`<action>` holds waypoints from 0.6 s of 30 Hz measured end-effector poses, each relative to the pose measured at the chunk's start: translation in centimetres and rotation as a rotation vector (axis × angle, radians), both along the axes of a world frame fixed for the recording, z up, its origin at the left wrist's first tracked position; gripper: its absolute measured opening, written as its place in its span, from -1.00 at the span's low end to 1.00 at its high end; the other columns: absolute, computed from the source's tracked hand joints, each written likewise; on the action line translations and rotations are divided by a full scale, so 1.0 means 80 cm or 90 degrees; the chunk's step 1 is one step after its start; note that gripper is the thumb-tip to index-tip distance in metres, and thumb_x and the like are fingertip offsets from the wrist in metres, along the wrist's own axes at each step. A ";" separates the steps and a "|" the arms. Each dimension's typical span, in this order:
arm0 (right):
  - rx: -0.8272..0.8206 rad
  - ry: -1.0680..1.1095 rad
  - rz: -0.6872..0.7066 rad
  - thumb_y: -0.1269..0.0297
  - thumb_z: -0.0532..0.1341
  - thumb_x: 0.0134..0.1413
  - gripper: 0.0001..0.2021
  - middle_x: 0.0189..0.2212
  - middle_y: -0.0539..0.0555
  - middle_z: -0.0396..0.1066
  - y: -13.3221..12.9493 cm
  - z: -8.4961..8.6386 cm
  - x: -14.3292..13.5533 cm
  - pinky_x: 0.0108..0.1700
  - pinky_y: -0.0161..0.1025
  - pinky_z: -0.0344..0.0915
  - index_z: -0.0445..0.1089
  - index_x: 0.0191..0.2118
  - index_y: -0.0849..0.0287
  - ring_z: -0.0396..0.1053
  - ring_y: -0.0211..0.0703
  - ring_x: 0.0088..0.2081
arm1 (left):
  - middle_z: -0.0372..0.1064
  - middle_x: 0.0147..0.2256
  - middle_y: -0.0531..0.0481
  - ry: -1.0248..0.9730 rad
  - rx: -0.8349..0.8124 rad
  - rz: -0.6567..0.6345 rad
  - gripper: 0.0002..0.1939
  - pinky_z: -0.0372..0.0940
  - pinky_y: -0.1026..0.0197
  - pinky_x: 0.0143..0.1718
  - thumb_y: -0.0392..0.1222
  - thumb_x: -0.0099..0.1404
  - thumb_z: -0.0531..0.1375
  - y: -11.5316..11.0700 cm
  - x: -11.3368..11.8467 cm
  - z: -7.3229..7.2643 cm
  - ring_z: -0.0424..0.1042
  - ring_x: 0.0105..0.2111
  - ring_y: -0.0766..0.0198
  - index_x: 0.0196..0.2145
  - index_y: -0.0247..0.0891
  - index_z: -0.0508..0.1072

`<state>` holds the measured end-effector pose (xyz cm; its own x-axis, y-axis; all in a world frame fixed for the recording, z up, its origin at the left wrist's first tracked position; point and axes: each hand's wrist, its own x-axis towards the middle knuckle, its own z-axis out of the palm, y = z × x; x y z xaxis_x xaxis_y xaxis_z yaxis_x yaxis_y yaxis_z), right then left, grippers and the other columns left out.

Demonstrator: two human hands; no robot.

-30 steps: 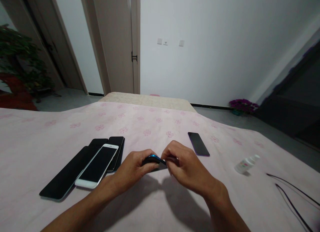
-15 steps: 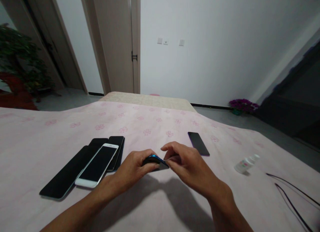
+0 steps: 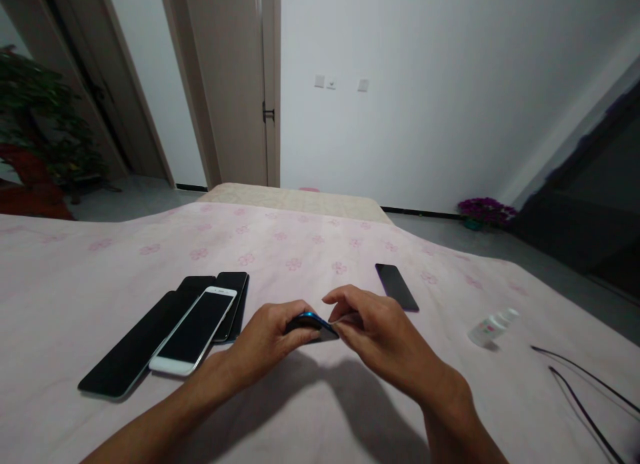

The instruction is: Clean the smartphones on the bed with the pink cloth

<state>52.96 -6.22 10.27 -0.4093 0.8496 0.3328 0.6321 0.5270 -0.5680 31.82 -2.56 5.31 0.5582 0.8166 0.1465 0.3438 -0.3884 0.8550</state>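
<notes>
My left hand is closed round a dark smartphone with a shiny blue edge, held tilted just above the pink flowered cloth. My right hand is closed in a pinch at the phone's right end. Something thin and pale shows between its fingers, too small to name. Left of my hands lies a white-framed phone, resting partly on several black phones. Beyond my right hand, another dark phone lies flat.
A small white spray bottle lies tipped over at the right on the flowered cloth. Close to it run two thin black cords. Behind the table stand a door, a leafy plant and purple flowers.
Hardly anything differs. Both hands and the phone between them have shifted very slightly; the grip of each hand stays the same.
</notes>
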 end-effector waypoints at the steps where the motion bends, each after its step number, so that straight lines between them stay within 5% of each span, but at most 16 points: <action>1: -0.002 0.000 -0.001 0.56 0.19 0.09 -0.68 -0.29 -0.01 0.52 0.000 0.000 0.000 -0.28 -0.32 0.34 0.38 -0.06 0.08 0.48 -0.21 -0.27 | 0.52 -0.37 0.07 0.000 0.001 -0.001 -0.81 0.25 0.30 -0.31 -0.07 0.33 0.22 0.000 0.000 0.000 0.44 -0.36 0.27 -0.23 -0.22 0.55; 18: 0.025 -0.029 -0.011 0.57 0.17 0.04 -0.67 -0.30 0.01 0.53 -0.004 -0.002 -0.005 -0.29 -0.29 0.33 0.38 -0.08 0.11 0.48 -0.19 -0.30 | 0.56 -0.34 0.07 0.030 0.052 0.000 -0.88 0.27 0.30 -0.28 -0.14 0.32 0.24 -0.001 0.003 -0.007 0.49 -0.34 0.26 -0.26 -0.19 0.55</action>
